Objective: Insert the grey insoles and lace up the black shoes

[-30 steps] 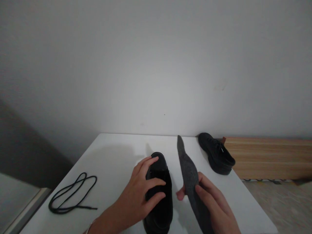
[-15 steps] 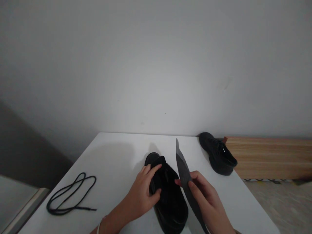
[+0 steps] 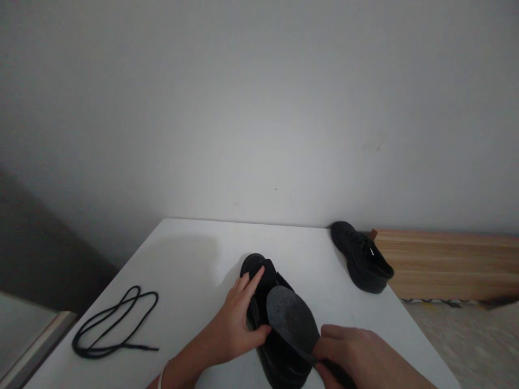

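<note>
A black shoe (image 3: 284, 354) without a lace stands on the white table, toe pointing away from me. My left hand (image 3: 239, 319) grips its left side, fingers on the raised tongue (image 3: 267, 270) and thumb at the opening's edge. In my right hand (image 3: 344, 348) is a dark grey insole (image 3: 292, 319), pinched near its middle. The insole's rounded front end lies over the shoe's opening and hides part of the inside. Its rear part is mostly covered by my right hand.
A loose black shoelace (image 3: 115, 321) lies looped on the left of the white table (image 3: 182, 259). At the back right corner a second, laced black shoe (image 3: 360, 256) stands near the wall. Beyond the right edge is a wood-grain board (image 3: 446, 265).
My right hand has tipped the insole from standing on edge beside the shoe to lying over its opening. My left hand stays on the shoe, its fingers slightly straighter.
</note>
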`<state>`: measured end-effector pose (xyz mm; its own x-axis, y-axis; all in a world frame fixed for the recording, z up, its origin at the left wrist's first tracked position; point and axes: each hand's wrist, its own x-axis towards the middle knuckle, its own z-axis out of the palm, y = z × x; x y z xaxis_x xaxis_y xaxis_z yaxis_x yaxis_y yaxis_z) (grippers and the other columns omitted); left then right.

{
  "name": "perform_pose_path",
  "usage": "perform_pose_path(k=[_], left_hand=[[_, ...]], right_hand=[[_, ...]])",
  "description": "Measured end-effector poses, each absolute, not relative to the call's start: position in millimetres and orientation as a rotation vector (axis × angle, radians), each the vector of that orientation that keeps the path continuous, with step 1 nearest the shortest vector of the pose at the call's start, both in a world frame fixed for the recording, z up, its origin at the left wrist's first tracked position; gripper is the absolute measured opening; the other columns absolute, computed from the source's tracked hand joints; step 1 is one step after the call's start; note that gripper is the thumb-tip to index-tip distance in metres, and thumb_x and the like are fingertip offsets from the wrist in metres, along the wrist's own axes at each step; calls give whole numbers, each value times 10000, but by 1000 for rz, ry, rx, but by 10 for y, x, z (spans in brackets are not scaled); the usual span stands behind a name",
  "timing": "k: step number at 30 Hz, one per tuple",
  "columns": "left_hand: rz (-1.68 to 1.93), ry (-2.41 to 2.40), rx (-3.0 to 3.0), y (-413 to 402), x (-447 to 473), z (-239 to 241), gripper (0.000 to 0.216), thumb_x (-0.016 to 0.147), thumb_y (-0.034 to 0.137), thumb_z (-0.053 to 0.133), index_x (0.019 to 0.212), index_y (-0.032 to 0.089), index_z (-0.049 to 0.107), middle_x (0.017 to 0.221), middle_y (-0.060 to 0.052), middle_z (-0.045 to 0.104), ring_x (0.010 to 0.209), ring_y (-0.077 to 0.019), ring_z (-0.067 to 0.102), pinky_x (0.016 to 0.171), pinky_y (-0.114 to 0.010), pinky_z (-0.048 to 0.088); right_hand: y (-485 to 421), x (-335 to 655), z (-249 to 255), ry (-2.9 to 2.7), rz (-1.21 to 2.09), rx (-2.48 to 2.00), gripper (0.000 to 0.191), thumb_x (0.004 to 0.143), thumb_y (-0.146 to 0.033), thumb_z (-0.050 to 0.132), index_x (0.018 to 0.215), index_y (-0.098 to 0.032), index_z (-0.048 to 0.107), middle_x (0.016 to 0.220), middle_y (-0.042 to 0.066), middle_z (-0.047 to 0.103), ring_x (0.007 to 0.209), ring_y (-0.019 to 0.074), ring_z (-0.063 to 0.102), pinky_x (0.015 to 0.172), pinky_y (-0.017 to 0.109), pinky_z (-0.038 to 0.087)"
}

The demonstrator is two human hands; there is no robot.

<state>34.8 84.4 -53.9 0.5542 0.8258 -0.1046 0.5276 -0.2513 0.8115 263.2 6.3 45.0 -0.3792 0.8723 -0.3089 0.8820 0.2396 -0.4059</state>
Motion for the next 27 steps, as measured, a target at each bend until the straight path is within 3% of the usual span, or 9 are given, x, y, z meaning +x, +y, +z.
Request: perform_pose_path(k=[5, 13, 22, 27], left_hand=[[413, 1079, 1940, 844, 321, -525, 1026, 773, 200, 697, 1607, 214, 101, 1666, -216, 119, 1537, -388, 17, 1202, -645, 134], [363, 1088, 1924, 853, 340, -455, 1068, 714, 149, 701, 1605, 162, 111, 1661, -234, 117, 1539, -385, 30, 1222, -610, 109], [443, 1069, 1929, 845, 338, -507, 1047, 710, 140, 696, 1601, 245, 158, 1661, -174, 182, 1532, -411, 83, 1196, -655, 172], [457, 1050, 1957, 863, 342, -548, 1062, 696, 125, 686, 1604, 215, 143, 1658, -191, 177, 1531, -407, 106, 1209, -634, 158]], right_hand=[[230, 2482, 436, 2419, -923, 1740, 287, 765, -23, 524, 758, -197, 751, 767, 46, 759, 632, 160, 671, 571, 222, 409], [417, 2249, 388, 2312, -769, 1818, 258, 837, -126, 522, 749, -153, 763, 720, 112, 755, 601, 179, 657, 510, 264, 298], [538, 2070, 91, 2383, -559, 1787, 286, 868, -100, 480, 856, -122, 764, 860, 162, 770, 777, 252, 737, 609, 293, 438], [602, 1992, 64, 2379, -531, 1760, 297, 881, -60, 464, 879, -88, 760, 888, 183, 768, 806, 269, 741, 638, 297, 479]])
